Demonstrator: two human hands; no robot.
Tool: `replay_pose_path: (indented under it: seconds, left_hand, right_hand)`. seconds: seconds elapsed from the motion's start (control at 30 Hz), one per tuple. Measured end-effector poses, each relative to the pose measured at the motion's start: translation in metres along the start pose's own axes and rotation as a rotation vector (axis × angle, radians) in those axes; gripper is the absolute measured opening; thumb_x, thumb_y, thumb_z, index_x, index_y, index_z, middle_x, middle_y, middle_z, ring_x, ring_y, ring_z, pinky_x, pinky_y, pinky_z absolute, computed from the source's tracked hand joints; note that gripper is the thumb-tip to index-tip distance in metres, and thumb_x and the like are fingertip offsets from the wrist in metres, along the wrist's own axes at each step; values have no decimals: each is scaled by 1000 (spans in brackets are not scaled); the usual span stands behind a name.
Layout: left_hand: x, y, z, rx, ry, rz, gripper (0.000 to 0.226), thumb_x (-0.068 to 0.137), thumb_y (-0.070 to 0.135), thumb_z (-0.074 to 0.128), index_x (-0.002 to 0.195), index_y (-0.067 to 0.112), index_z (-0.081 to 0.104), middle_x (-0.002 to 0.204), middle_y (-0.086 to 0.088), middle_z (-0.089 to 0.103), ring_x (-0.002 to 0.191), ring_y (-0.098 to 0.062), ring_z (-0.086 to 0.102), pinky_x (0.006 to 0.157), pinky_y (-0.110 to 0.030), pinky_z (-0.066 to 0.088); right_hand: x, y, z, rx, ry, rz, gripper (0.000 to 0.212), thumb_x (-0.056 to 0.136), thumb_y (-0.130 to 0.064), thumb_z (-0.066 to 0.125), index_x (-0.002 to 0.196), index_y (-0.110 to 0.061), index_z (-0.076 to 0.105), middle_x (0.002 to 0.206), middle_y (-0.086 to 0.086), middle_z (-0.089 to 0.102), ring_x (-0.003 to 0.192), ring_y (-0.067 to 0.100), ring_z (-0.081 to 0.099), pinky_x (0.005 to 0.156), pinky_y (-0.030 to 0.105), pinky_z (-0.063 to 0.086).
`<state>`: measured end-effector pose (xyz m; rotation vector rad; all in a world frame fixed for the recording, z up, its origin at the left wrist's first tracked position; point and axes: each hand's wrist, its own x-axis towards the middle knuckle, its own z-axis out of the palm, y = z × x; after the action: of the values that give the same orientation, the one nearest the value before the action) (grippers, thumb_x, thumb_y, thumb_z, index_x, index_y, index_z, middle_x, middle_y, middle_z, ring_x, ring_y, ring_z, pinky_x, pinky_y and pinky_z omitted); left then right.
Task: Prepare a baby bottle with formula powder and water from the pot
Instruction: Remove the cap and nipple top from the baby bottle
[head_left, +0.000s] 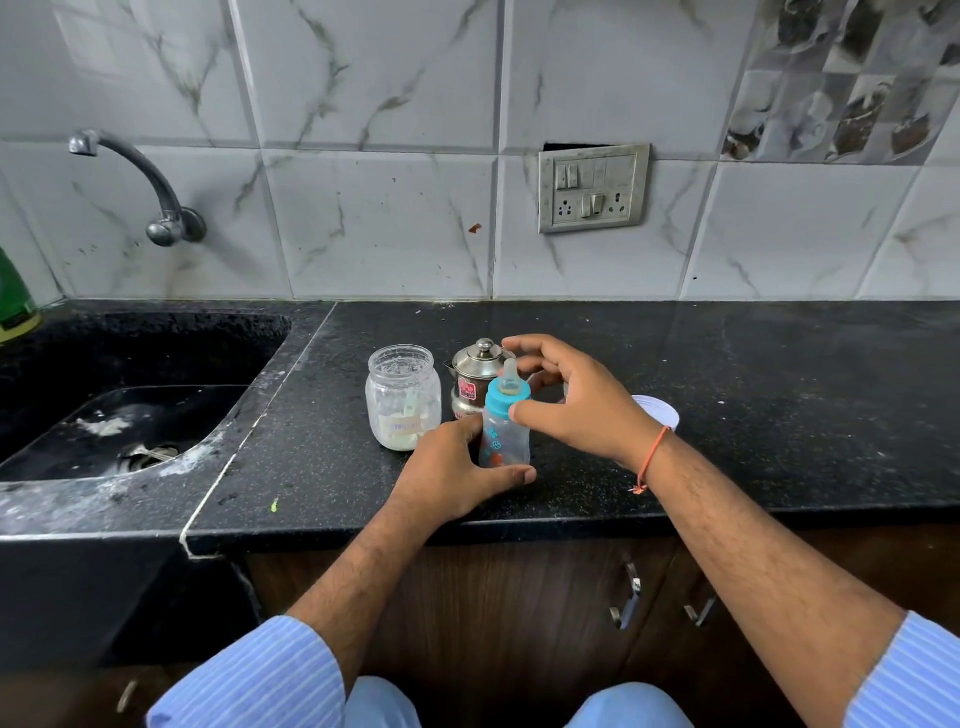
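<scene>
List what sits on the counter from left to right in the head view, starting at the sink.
sink → glass jar → steel pot → baby bottle → white lid

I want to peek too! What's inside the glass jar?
The jar has no lid on and holds some pale powder at the bottom, with smears up its walls. A label covers part of the front, so how much powder lies behind it cannot be seen.
</scene>
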<state>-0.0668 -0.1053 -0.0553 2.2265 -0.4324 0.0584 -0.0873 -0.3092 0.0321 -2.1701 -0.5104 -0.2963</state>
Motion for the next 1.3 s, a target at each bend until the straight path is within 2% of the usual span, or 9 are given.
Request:
replay_pose_path:
  seconds: [0.1, 0.23, 0.43, 0.63, 0.77, 0.93, 1.07, 1.17, 1.3]
  left_hand:
    - [-1, 0, 0, -9, -2, 15, 92, 57, 87, 79, 133, 35, 70, 116, 20, 77, 110, 0, 71, 100, -39, 62]
    - [0, 1, -1, -11, -9, 10, 97, 56, 88, 78, 136, 34, 70, 120, 19, 77, 114, -2, 70, 103, -38, 61]
    - [1, 0, -1, -12, -13, 12, 99, 56, 90, 78, 137, 33, 69, 121, 19, 77, 115, -2, 71, 104, -39, 61]
    - [0, 0, 1, -12, 13, -2, 99, 54, 91, 79, 134, 33, 71, 117, 19, 78, 111, -1, 71, 101, -38, 61]
    - [1, -1, 2, -7, 13, -11, 100, 53, 91, 79, 134, 34, 71, 119, 20, 78, 112, 0, 71, 102, -37, 61]
    - [3, -4, 3, -16, 6, -21, 101, 52, 91, 79, 134, 33, 70, 122, 19, 77, 115, -3, 70, 104, -37, 60]
    - [3, -4, 3, -26, 7, -17, 93, 53, 89, 80, 128, 35, 71, 115, 19, 78, 110, -2, 71, 100, -35, 61]
    - [4, -4, 4, -21, 8, -14, 89, 54, 89, 79, 124, 35, 72, 110, 18, 78, 105, -1, 71, 97, -33, 61]
    - [5, -6, 4, -13, 8, -11, 88, 56, 89, 80, 124, 35, 72, 109, 18, 77, 105, -1, 71, 93, -28, 59]
  right_hand:
    - [-2, 3, 5, -30, 30, -3, 77, 79, -38, 93, 146, -37, 56, 123, -20, 66, 102, 2, 66, 85, 11, 52]
    - [-5, 8, 10, 69, 67, 41, 76, 79, -35, 94, 144, -33, 57, 118, -15, 72, 102, 4, 67, 87, 13, 55]
    - [-9, 15, 15, 81, 87, 92, 50, 78, -43, 93, 122, -34, 71, 115, -22, 74, 101, 6, 70, 85, 24, 61]
    - [-8, 16, 11, 418, 114, 142, 42, 82, -6, 89, 121, -14, 76, 116, 0, 81, 112, 18, 75, 99, 31, 60]
    - [-4, 21, -1, 519, 191, 191, 39, 85, 4, 83, 117, -16, 75, 115, 5, 81, 108, 16, 76, 98, 34, 61]
    - [-2, 38, -20, 332, 223, 229, 41, 83, -9, 88, 121, -23, 79, 113, -2, 82, 106, 13, 75, 99, 35, 60]
    - [-1, 53, -49, 60, 278, 254, 60, 64, -47, 88, 122, -33, 79, 110, -12, 81, 102, 8, 75, 101, 35, 59]
    - [5, 66, -70, -94, 265, 277, 53, 66, -42, 92, 116, -36, 74, 107, -13, 79, 97, 8, 75, 100, 40, 60]
    - [19, 70, -86, -116, 310, 289, 51, 64, -41, 95, 106, -35, 68, 103, -9, 78, 96, 13, 75, 94, 40, 61]
